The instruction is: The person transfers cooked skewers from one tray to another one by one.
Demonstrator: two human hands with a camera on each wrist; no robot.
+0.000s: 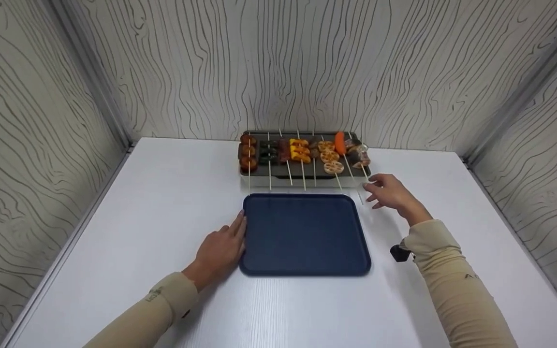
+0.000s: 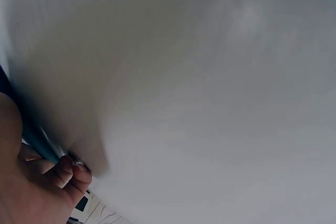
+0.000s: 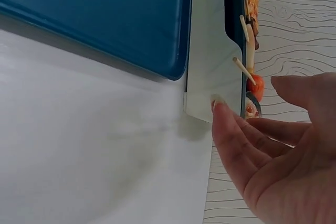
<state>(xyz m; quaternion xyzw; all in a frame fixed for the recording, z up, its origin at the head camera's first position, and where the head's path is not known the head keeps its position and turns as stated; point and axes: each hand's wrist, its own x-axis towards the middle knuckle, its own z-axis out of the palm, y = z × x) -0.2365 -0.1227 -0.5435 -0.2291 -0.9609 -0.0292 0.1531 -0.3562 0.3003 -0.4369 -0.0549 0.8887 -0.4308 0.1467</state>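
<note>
A dark blue tray (image 1: 305, 237) lies on the white table. My left hand (image 1: 219, 249) rests along its left edge, fingers stretched forward against the rim; the left wrist view shows this hand (image 2: 39, 182) only partly. Behind the tray stands a grill (image 1: 278, 172) bearing several skewers. My right hand (image 1: 388, 192) is at the grill's front right corner, nearest the stick of a skewer with dark and pale pieces (image 1: 358, 155). In the right wrist view, thumb and fingers of this hand (image 3: 273, 150) stand apart, with no stick visibly held. Beside that skewer lies an orange sausage skewer (image 1: 340, 143).
Lotus root slices (image 1: 333, 167), yellow pieces (image 1: 300, 151), dark green pieces (image 1: 269, 152) and reddish-brown pieces (image 1: 248, 153) are on other skewers. Their sticks jut over the grill's front edge toward the tray. Patterned panels (image 1: 278, 72) enclose the table (image 1: 162, 203) at back and sides.
</note>
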